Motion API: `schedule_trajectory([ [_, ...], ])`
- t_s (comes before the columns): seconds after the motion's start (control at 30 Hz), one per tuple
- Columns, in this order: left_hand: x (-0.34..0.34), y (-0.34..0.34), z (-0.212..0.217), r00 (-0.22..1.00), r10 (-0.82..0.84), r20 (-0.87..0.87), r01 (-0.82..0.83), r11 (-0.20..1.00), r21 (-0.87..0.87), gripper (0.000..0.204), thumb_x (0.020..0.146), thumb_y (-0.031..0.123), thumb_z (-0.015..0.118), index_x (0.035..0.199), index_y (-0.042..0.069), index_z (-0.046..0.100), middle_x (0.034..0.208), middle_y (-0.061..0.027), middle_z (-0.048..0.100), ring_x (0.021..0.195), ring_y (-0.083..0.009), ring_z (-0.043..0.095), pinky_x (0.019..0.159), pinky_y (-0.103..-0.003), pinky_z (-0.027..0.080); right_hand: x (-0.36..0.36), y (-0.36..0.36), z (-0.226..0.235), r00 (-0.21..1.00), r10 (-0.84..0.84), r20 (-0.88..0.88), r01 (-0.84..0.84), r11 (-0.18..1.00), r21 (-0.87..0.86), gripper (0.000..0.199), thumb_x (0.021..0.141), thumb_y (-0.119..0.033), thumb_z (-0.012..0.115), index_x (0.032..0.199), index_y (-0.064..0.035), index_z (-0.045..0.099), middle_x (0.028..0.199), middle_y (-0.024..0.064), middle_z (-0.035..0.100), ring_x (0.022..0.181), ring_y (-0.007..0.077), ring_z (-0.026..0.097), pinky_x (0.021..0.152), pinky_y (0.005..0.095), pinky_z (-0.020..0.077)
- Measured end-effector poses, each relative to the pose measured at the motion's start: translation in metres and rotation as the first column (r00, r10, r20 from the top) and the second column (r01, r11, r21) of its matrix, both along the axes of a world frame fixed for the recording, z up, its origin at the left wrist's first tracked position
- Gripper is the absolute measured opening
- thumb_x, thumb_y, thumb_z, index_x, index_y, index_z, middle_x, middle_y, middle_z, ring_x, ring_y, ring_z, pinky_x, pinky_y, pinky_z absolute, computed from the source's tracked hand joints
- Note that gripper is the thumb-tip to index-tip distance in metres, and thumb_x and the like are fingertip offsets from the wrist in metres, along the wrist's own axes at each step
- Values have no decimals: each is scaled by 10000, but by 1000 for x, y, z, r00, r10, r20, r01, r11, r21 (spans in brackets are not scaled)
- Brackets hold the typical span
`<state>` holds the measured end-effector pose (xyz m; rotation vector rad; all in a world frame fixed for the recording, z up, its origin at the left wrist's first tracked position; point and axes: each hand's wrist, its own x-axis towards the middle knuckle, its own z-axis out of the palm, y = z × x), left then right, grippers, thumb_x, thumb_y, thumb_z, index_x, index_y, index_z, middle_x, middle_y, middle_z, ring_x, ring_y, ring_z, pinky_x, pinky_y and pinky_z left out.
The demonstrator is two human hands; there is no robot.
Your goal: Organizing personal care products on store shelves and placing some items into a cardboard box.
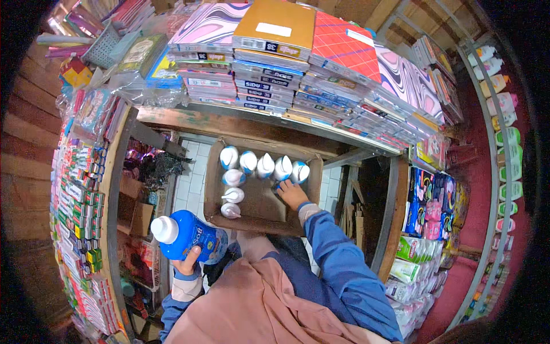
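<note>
A blue plastic bottle with a white cap (pixel 184 235) is gripped in the left hand (pixel 188 265) at the lower left of the frame, the fingers being wrapped around its lower body while the cap is pointed toward the left edge. The right hand (pixel 293 195) is seen near the centre, laid inside an open brown cardboard box (pixel 260 209) on the white-tiled floor (pixel 188 178); its fingers are curled loosely against the nearest of the blue and white bottles (pixel 264 166) lined up along the box's upper wall, though a firm grasp cannot be told. More such bottles are stood down the box's left side. Stacks of wrapped notebooks (pixel 269 74) are piled on a wooden shelf (pixel 240 123) across the upper frame
</note>
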<state>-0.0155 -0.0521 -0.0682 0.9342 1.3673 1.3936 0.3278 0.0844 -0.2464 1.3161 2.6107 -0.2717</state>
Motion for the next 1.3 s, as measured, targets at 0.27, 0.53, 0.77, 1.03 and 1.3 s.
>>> schedule_trajectory([
  [0.27, 44, 43, 11, 935, -330, -127, 346, 929, 132, 780, 656, 162, 743, 1327, -9, 384, 1248, -125, 507, 1152, -248, 486, 995, -364, 352, 0, 18, 76, 494, -423, -760, 359, 895, -265, 357, 772, -209, 683, 1106, -113, 602, 1056, 63, 590, 1013, 271, 541, 826, 406, 453],
  [0.53, 138, 114, -9, 644, -582, -497, 756, 583, 297, 1179, 588, 148, 802, 1447, 16, 5, 1376, -176, 360, 1252, -256, 395, 1045, -340, 302, -21, -17, 307, 659, 41, -751, -133, 989, -62, 713, 645, -96, 767, 1293, -96, 468, 1295, 128, 484, 1149, 330, 489, 964, 376, 398],
  [0.77, 182, 119, -90, 553, -813, -182, 829, 516, 216, 1202, 581, 117, 807, 1451, 32, -17, 1334, -177, 413, 1211, -246, 433, 998, -328, 360, 13, -44, 241, 892, -190, -411, 126, 976, -178, 641, 599, -67, 760, 1196, -137, 538, 1083, 107, 575, 1004, 325, 556, 819, 411, 471],
  [1.03, 144, 117, -107, 594, -764, -250, 792, 610, 19, 1088, 675, 277, 805, 1460, 72, 80, 1422, -177, 321, 1326, -262, 290, 1082, -364, 233, 8, -38, 58, 967, -129, -219, 106, 988, -115, 250, 724, -148, 637, 966, -101, 603, 937, 126, 563, 885, 317, 595, 705, 415, 512],
  [1.3, 98, 72, -97, 764, -639, 90, 645, 755, -114, 733, 843, 126, 650, 1439, 122, 224, 1419, -121, 348, 1323, -242, 310, 1009, -378, 350, -14, -34, -60, 942, -325, -81, 298, 925, -237, 232, 831, -182, 498, 1045, -96, 525, 950, 191, 540, 725, 370, 621, 575, 471, 518],
])
